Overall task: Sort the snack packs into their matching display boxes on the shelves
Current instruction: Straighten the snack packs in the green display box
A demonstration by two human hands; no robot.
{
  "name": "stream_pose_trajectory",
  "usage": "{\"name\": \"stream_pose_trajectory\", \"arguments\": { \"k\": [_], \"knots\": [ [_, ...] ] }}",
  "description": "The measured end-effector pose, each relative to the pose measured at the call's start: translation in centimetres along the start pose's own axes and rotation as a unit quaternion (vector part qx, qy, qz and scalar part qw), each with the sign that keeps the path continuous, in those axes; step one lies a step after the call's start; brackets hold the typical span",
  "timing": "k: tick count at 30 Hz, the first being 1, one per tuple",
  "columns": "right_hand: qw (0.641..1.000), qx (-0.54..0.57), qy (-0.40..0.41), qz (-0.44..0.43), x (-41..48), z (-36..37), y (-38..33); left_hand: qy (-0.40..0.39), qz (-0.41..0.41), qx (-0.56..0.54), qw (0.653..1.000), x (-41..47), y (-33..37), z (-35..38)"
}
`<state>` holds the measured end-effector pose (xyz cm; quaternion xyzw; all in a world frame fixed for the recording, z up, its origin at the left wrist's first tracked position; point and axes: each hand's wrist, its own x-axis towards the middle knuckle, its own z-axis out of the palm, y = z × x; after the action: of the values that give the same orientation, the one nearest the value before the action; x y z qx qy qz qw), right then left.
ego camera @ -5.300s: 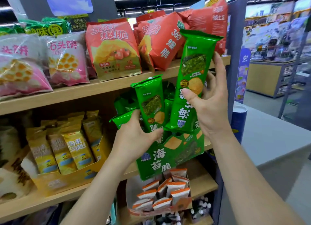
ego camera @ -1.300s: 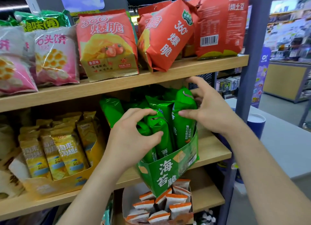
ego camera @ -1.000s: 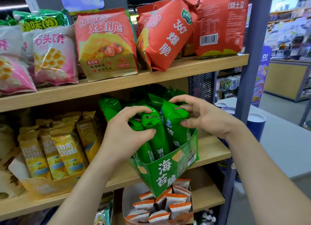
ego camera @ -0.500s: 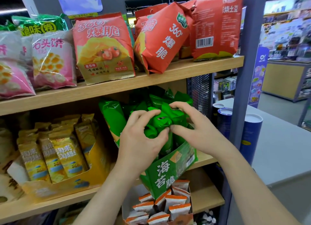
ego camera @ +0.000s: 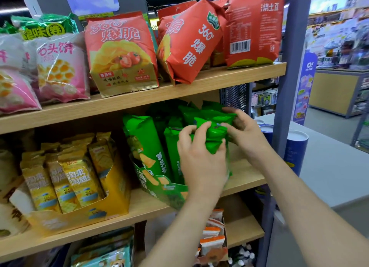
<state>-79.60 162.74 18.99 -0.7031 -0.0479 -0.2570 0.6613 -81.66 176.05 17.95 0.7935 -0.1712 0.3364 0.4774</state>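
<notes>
At frame centre, a green snack pack (ego camera: pixel 214 136) in its green display box (ego camera: pixel 159 187) is being gripped between left hand (ego camera: pixel 199 161) and right hand (ego camera: pixel 246 134).

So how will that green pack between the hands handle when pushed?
Likely soft: the green pack creases where left hand and right hand pinch it. Glossy film, probably slippery. Tall and narrow, so apt to tip without the green display box.
</notes>
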Motion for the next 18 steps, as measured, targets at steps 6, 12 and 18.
{"name": "stream_pose_trajectory", "arguments": {
  "k": [6,12,18],
  "knots": [
    [0.988,0.103,0.111,0.037,-4.3,0.1,0.2,-0.126,-0.007,0.027,0.992,-0.5,2.3,-0.1],
    [0.985,-0.140,0.068,-0.070,-9.6,3.5,-0.5,-0.041,0.074,-0.066,0.994,-0.4,-1.8,-8.0],
    [0.939,-0.282,0.158,-0.119,-10.0,6.6,1.4,-0.071,-0.113,-0.077,0.988,0.7,-6.4,-10.5]
  ]
}}
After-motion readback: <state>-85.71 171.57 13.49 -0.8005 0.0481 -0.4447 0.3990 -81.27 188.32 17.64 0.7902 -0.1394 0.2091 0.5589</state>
